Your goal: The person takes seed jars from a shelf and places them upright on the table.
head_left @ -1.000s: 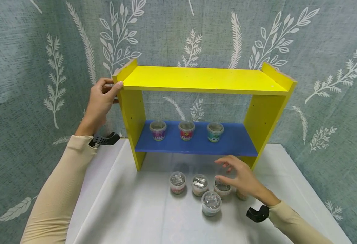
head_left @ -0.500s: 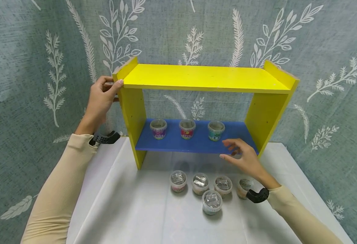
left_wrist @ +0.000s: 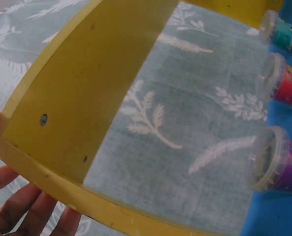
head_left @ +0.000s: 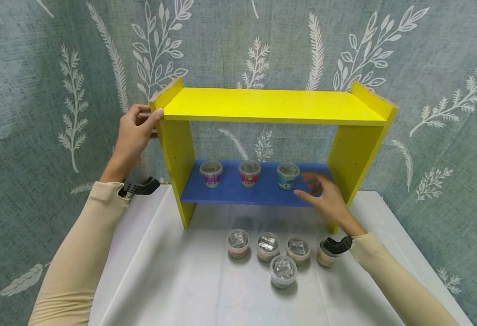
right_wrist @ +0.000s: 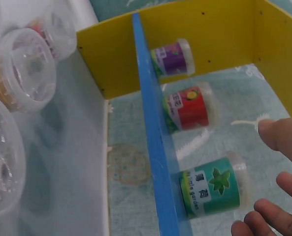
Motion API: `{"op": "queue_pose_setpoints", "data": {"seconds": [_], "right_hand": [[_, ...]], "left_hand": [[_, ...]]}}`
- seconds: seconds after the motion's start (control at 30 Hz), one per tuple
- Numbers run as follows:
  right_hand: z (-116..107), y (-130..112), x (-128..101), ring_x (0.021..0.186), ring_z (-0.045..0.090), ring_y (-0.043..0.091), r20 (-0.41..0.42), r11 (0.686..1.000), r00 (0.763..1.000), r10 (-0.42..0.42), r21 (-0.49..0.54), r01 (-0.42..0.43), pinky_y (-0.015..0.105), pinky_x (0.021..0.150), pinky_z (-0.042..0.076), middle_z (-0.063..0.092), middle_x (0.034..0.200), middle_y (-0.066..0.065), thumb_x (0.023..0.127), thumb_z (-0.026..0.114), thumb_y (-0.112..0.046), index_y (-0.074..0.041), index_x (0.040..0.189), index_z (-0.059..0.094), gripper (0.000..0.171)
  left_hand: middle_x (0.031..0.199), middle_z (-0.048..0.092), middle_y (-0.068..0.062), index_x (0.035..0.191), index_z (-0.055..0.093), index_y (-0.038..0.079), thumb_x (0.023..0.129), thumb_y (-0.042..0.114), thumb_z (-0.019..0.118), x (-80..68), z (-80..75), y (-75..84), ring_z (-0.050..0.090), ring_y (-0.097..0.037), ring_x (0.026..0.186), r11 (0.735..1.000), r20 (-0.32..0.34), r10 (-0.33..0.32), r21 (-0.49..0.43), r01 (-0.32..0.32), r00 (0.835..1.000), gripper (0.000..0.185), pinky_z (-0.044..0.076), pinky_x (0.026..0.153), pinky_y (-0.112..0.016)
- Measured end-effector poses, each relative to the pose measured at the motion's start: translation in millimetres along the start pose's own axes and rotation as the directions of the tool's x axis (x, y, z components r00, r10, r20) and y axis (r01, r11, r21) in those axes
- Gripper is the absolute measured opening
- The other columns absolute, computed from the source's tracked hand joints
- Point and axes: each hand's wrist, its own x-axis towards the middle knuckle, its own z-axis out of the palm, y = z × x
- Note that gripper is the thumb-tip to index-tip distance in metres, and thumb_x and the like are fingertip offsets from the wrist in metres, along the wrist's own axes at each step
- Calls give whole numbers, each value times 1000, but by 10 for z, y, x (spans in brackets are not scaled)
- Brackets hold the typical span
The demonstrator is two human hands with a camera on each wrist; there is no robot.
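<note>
My left hand (head_left: 134, 133) grips the top left corner of a yellow shelf (head_left: 275, 105), thumb on the front and fingers round the outer side. In the left wrist view its fingers (left_wrist: 37, 211) lie along the yellow side panel. Three small clear plastic tubs stand in a row on the blue board (head_left: 230, 195): one purple-labelled tub (head_left: 211, 176), one red-labelled tub (head_left: 249, 175) and one teal-labelled tub (head_left: 287, 179). Just right of the teal tub is my right hand (head_left: 324, 194), fingers loosely bent and holding nothing. A small gap shows between hand and tub.
Several more tubs with silvery packets inside stand on the white table in front of the shelf, among them a front tub (head_left: 283, 271) and a far-right tub (head_left: 326, 256) partly covered by the right wristband (head_left: 338, 245). A patterned curtain (head_left: 222, 45) hangs behind.
My right hand has risen from above the table tubs to the blue board, beside the teal-labelled tub. The left hand keeps its grip on the shelf, and the tubs have stayed put.
</note>
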Motion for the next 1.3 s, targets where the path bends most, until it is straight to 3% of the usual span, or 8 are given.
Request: {"op": "queue_pose_setpoints", "data": {"seconds": [0.13,0.6,1.3], "right_hand": [[-11,20,94,110,61,41,11,999,999,39,14,-39,54,89,53,56,136,21,94,76,-41,-8,146,54,66],[44,192,304,122,54,36,86,982,982,168,66,-174,56,97,50,49,144,14,92,73,-56,-18,154,44,78],[110,174,482,128,51,34,155,959,955,254,85,-269,58,100,48,45,149,15,90,68,-67,-21,159,35,90]], "left_hand": [[117,61,-3,133,56,16,100,43,66,-5,-5,2,60,-19,107,1000,-4,3,8,-3,1000,43,51,88,-34],[120,61,-3,134,55,16,101,46,64,-17,8,-24,61,-20,108,999,3,-15,35,15,1000,46,52,90,-34],[117,61,-3,134,55,15,101,45,64,-12,14,13,62,-19,106,1000,-7,4,31,-4,1000,45,53,87,-30]]}}
